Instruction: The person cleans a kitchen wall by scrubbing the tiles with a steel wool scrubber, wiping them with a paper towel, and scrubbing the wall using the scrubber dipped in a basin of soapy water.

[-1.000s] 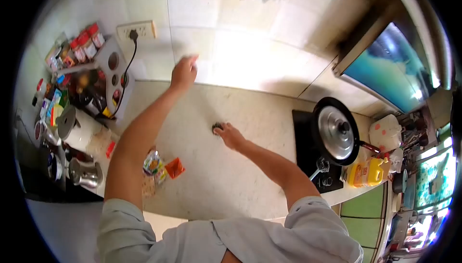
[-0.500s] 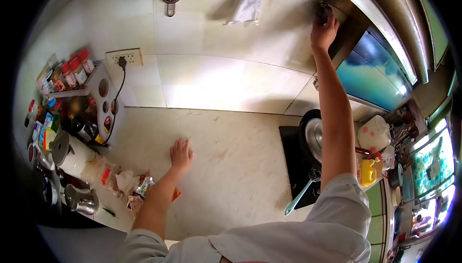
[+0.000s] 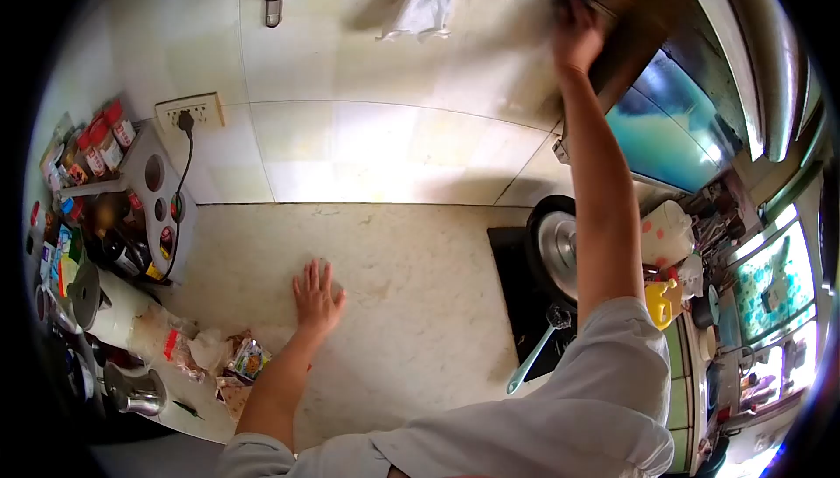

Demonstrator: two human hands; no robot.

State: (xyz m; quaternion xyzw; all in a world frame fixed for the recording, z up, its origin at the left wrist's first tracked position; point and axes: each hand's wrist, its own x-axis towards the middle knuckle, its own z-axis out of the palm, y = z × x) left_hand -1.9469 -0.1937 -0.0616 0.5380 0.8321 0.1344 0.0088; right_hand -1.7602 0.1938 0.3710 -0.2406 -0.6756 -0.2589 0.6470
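My left hand [image 3: 318,300] lies flat on the pale countertop [image 3: 402,303], fingers spread, holding nothing. High at the upper right, my right hand [image 3: 577,38] is pressed to the tiled wall [image 3: 499,49] beside the range hood. Its fingers are closed round a dark scouring ball [image 3: 569,4], which is blurred and mostly covered by the hand. Below my right forearm sits a dark pan with a silver lid [image 3: 557,251] on the black cooktop [image 3: 509,259]. A scrubbing brush with a pale green handle [image 3: 530,362] lies across the cooktop's front edge.
Spice jars [image 3: 105,141] fill a grey rack [image 3: 149,163] at the left. Nearby are a white canister [image 3: 114,307], a metal pitcher [image 3: 136,390] and food packets [image 3: 249,357]. A plug is in the wall socket [image 3: 203,111]. A yellow bottle [image 3: 658,303] stands right of the pan.
My right hand has shifted slightly along the wall and is blurred by motion. My left hand has slid a little, its fingers now spread wider. The whole view has shifted somewhat.
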